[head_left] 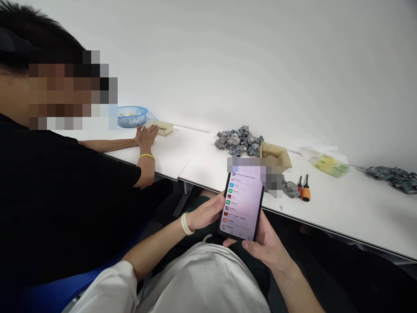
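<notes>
A lit smartphone is held upright and slightly tilted above my lap, in front of the table edge. Its screen shows a list with small coloured icons; the top is blurred out. My left hand grips the phone's left side, thumb along the edge, and wears a pale wristband. Around the lower right corner closes my right hand, its thumb at the bottom edge. Most fingers of both hands are hidden behind the phone.
On the white table lie a pile of grey metal parts, a yellowish bin of small pieces, two screwdrivers, a yellow-green packet and more dark parts. At left a co-worker rests hands near a tray and blue basket.
</notes>
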Tool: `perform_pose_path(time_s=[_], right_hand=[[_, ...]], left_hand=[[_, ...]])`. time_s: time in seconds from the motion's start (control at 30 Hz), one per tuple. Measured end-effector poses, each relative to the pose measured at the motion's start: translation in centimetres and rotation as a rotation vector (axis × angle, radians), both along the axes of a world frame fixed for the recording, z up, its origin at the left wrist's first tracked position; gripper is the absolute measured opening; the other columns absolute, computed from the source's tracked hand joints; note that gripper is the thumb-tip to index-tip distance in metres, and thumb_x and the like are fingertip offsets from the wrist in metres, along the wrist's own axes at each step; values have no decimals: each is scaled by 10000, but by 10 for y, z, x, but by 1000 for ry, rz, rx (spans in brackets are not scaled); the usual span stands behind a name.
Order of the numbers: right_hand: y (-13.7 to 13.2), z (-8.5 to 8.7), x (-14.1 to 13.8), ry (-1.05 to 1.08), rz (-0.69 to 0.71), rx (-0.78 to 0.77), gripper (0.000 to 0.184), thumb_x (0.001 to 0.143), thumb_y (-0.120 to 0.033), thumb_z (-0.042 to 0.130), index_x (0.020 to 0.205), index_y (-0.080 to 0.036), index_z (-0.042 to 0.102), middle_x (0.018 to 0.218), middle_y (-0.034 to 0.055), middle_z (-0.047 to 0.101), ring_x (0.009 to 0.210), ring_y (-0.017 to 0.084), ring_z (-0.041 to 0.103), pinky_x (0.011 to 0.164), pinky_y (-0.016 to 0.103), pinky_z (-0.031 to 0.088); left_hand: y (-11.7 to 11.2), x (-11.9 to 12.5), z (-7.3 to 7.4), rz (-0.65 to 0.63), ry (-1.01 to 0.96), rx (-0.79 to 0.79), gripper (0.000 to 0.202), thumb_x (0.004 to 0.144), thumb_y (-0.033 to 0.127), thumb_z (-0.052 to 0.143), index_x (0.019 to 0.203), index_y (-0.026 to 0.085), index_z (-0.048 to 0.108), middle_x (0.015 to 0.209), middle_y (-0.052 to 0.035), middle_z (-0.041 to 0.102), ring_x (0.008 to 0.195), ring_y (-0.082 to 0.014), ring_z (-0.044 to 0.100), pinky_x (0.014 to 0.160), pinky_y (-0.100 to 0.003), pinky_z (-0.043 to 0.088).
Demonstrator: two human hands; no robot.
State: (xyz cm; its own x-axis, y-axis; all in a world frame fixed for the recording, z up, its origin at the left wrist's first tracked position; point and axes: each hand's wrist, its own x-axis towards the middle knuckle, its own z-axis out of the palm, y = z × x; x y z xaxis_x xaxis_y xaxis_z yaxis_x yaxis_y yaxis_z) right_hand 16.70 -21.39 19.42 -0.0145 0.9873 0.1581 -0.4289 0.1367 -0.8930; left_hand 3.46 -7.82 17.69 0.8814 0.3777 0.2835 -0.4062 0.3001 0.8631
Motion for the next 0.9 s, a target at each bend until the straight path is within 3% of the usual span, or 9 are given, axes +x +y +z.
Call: perform_pose_path(time_s=[0.1,0.2,0.37,0.47,0.53,0.6,0.7,0.77,0.9], right_hand=[[0,2,1,28,-32,-64,748,865,-295,715,1511,-340,341,1191,85,688,932,279,704,670,468,630],[1,6,-1,103,-43,-115,676,930,-401,617,1534,-317,326,1205,121,683,962,327,690,576,461,625],[2,7,-6,140,-32,-97,717,928,-503,584,1559,-323,294,1321,142,627,964,333,689,579,478,628],[3,6,-9,142,-32,-125,654,927,-550,564,1525,-375,364,1425,106,556,971,322,699,584,456,627],[4,4,-11,145,-30,-143,642,916,-565,574,1505,-376,404,1483,93,503,1017,330,687,592,447,628],[5,0,-12,154,-36,-164,626,912,-549,591,1492,-384,423,1540,73,440,1077,335,663,605,446,630],[5,-8,-14,163,-42,-189,549,918,-541,584,1444,-423,479,1598,18,353,1076,308,669,670,465,632],[5,-12,-14,166,-36,-192,541,905,-572,583,1419,-416,516,1603,11,344,1036,291,685,718,476,626],[4,-13,-14,193,-63,-191,577,888,-559,617,1426,-372,520,1576,44,390,1169,318,616,694,429,630]], left_hand=[[1,1,-4,2,44,17,610,872,644,561,1340,253,591,1157,-98,696,971,-202,645,836,-309,486],[2,2,-9,63,139,-3,716,811,736,561,1297,214,621,938,-63,703,712,-137,585,638,-246,442],[-3,6,-14,180,198,-135,849,746,820,542,1238,136,646,722,-24,646,482,-67,371,455,-220,254],[-5,7,-16,171,218,-242,892,742,845,510,1197,94,664,507,42,512,386,-41,227,412,-224,183],[-6,8,-15,124,220,-309,903,742,860,483,1166,89,684,459,54,472,356,-43,226,405,-225,218],[-8,8,-11,48,183,-357,915,744,868,464,1181,95,684,564,-9,599,411,-90,421,475,-247,369],[-14,8,-1,-43,66,-400,938,744,868,465,1238,94,656,960,-150,733,857,-257,683,821,-361,509],[-18,7,5,-83,5,-411,940,735,867,482,1245,95,651,1139,-180,706,1092,-317,648,992,-417,459],[-21,7,10,-56,-17,-383,902,743,842,517,1232,98,662,1236,-183,675,1218,-339,591,1076,-442,416]])
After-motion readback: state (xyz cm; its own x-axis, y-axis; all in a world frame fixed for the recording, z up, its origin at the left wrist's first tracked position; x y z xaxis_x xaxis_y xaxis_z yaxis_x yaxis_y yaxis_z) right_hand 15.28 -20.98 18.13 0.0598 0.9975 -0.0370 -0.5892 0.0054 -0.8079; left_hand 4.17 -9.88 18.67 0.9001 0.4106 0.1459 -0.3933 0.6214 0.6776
